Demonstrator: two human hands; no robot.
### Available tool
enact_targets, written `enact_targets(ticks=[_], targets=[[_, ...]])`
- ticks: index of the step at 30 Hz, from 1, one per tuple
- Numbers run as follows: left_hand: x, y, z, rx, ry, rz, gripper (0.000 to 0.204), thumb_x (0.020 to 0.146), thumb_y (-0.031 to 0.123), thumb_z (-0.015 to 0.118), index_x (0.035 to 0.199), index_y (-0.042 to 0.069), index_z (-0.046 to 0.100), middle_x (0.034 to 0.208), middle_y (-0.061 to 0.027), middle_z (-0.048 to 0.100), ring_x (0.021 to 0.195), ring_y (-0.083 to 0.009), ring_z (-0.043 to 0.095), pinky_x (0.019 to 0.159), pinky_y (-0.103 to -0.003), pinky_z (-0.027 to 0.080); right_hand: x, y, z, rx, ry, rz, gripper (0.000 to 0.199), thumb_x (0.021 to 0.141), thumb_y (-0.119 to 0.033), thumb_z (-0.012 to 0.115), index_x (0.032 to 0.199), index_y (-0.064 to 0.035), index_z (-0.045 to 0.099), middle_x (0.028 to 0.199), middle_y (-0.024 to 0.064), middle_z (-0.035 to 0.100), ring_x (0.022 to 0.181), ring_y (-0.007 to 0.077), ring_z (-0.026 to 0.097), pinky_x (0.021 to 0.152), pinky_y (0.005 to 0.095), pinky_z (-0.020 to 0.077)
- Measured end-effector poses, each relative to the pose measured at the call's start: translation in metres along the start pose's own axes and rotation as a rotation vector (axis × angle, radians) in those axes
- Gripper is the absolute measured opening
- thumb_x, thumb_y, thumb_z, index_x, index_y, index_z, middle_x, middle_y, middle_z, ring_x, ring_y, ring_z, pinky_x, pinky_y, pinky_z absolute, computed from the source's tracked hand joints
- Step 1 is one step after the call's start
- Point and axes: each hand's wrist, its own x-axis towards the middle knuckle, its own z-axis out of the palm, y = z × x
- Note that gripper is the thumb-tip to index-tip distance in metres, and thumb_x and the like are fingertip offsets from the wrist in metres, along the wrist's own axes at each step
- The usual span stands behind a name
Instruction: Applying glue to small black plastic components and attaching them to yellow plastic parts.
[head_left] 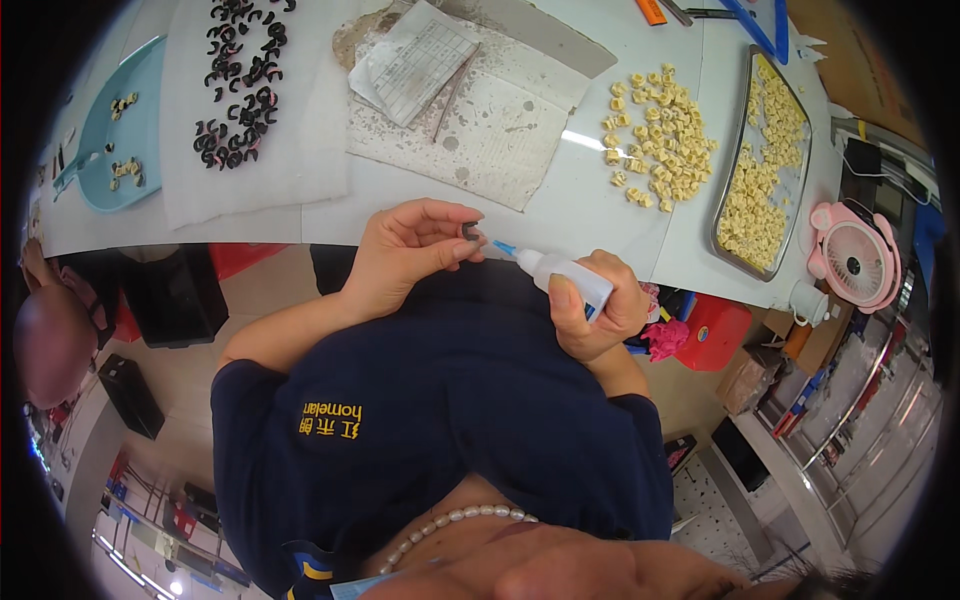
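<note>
My left hand (415, 245) pinches a small dark C-shaped piece (469, 231) between thumb and fingertips, just over the table's near edge. Wrapped in my right hand (605, 305) is a white squeeze bottle (560, 272), tilted so its thin blue nozzle (504, 247) points at the dark piece. A short gap seems to separate the nozzle from the piece. Many similar black curved pieces (235, 85) lie on a white foam sheet (290, 180) at the left. Small cream-coloured pieces (665, 140) are spread loose on the table to the right.
A metal tray (716, 225) of more cream pieces stands at the right, near a pink fan (857, 255). Stained cardboard (500, 150) with papers (425, 65) lies at the back middle. A blue dustpan-like tray (95, 165) sits far left. Another person (55, 340) is at the left.
</note>
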Motion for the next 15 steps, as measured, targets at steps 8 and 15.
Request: enact_targets(ticks=[8,15], targets=[[-0.0010,-0.0013,-0.0003,0.002,0.006,0.004,0.026,0.081,0.002,0.062,0.106,0.002,0.058,0.094,-0.0073,0.065,0.083,-0.0126,0.063,0.066,-0.020,0.047,0.0005,-0.0013,0.0046,0.012,-0.031,-0.010,0.020,0.066,-0.009,0.074,0.074,-0.0049,0.057,0.059,0.0076,0.056,0.046,0.0166,0.051,0.042,0.0259,0.0392],[-0.0012,-0.0010,-0.0030,-0.015,0.005,0.016,0.026,0.081,0.002,0.062,0.106,0.002,0.058,0.094,-0.0076,0.065,0.083,-0.0129,0.063,0.067,-0.020,0.047,0.0009,-0.0017,0.0070,-0.019,-0.026,0.012,0.020,0.065,-0.008,0.074,0.074,-0.0048,0.056,0.058,0.0075,0.055,0.046,0.0170,0.052,0.042,0.0259,0.0394]])
